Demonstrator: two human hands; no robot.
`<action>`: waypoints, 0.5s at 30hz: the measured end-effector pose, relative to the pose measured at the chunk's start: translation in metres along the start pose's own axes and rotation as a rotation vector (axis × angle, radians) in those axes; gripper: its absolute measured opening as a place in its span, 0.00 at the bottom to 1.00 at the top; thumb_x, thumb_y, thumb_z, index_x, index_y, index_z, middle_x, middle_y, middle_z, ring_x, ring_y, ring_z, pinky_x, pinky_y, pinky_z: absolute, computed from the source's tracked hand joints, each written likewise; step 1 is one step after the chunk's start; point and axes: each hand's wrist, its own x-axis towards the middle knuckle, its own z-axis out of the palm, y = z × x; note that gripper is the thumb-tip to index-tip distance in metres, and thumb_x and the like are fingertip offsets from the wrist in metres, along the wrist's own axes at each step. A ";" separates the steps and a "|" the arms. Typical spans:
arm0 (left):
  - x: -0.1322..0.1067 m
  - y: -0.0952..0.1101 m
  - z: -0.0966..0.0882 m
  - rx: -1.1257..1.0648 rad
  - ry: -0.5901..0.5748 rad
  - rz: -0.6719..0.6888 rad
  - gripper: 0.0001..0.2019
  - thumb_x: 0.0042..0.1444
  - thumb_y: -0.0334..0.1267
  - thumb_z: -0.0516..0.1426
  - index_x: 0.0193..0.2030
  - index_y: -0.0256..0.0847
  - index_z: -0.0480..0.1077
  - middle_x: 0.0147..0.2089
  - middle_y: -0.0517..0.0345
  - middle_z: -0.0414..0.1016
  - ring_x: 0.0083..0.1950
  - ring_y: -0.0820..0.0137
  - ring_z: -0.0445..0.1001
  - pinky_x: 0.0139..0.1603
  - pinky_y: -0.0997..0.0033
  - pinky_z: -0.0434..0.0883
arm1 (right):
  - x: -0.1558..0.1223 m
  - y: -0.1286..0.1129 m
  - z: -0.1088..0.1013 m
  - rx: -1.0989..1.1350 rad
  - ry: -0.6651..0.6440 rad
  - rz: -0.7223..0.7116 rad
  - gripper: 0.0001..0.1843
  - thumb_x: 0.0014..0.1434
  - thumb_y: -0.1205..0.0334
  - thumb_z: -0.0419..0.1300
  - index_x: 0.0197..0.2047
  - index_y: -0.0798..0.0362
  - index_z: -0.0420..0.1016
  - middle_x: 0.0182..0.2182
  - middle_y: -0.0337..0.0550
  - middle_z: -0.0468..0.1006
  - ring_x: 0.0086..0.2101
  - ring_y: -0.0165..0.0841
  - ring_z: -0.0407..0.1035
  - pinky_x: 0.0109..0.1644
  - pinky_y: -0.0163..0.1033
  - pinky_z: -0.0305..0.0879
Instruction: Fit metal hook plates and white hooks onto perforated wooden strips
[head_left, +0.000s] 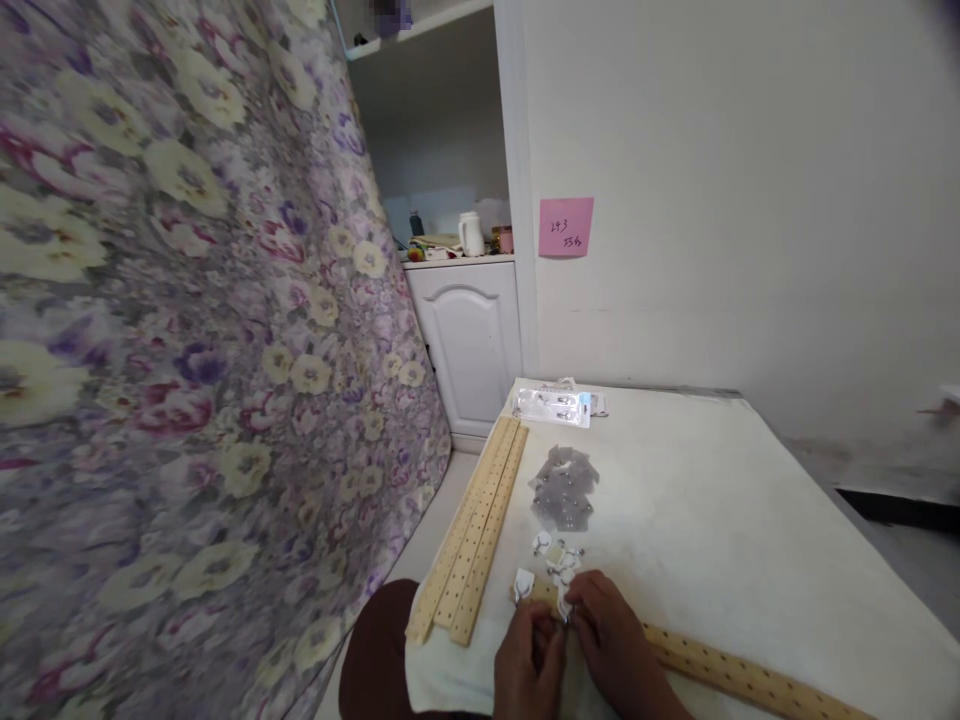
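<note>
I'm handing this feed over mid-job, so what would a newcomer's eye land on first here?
Probably the floral curtain, which fills the left side of the view. Next would come the pink sticky note on the pale wall, just right of the cabinet. Then, at the near side of the table, the left hand and right hand, fingertips close together at a small white hook.

What looks like a room in a home is surrounding the tabletop point(697, 510), with a floral curtain point(225, 330) hanging beyond its left edge and a white panelled cupboard point(474, 350) standing past its far left corner, its open shelf point(459, 263) holding a white jug point(471, 236).
</note>
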 end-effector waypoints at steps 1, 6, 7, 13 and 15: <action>0.000 0.001 -0.002 -0.005 0.021 0.025 0.09 0.56 0.44 0.53 0.37 0.43 0.68 0.31 0.60 0.71 0.31 0.69 0.69 0.35 0.72 0.67 | 0.000 0.000 0.000 -0.006 0.002 -0.006 0.13 0.54 0.75 0.49 0.37 0.51 0.68 0.38 0.43 0.71 0.41 0.35 0.67 0.46 0.39 0.65; -0.001 0.000 -0.008 -0.020 0.047 0.130 0.08 0.60 0.40 0.49 0.38 0.43 0.67 0.37 0.56 0.70 0.41 0.67 0.70 0.44 0.68 0.67 | 0.000 0.000 0.000 -0.021 0.007 -0.026 0.13 0.53 0.75 0.48 0.36 0.50 0.68 0.36 0.43 0.72 0.40 0.35 0.67 0.45 0.39 0.65; -0.001 -0.002 -0.007 -0.025 0.050 0.142 0.08 0.60 0.40 0.49 0.36 0.43 0.67 0.37 0.57 0.69 0.40 0.67 0.69 0.44 0.68 0.67 | 0.000 0.000 0.000 -0.021 0.011 -0.025 0.13 0.53 0.75 0.48 0.36 0.50 0.68 0.36 0.42 0.72 0.40 0.35 0.67 0.45 0.39 0.65; -0.003 -0.005 -0.001 -0.006 0.031 0.175 0.07 0.59 0.39 0.50 0.32 0.43 0.66 0.33 0.59 0.66 0.36 0.69 0.67 0.38 0.70 0.65 | 0.001 -0.001 -0.001 0.005 -0.003 -0.005 0.13 0.52 0.75 0.49 0.36 0.50 0.67 0.36 0.43 0.71 0.40 0.35 0.67 0.45 0.39 0.66; -0.002 -0.002 -0.002 0.033 -0.005 0.156 0.07 0.58 0.40 0.52 0.32 0.42 0.67 0.32 0.59 0.66 0.34 0.69 0.67 0.37 0.71 0.65 | 0.001 -0.001 -0.001 0.010 -0.003 -0.005 0.13 0.52 0.75 0.49 0.36 0.51 0.67 0.36 0.43 0.71 0.40 0.35 0.66 0.45 0.40 0.65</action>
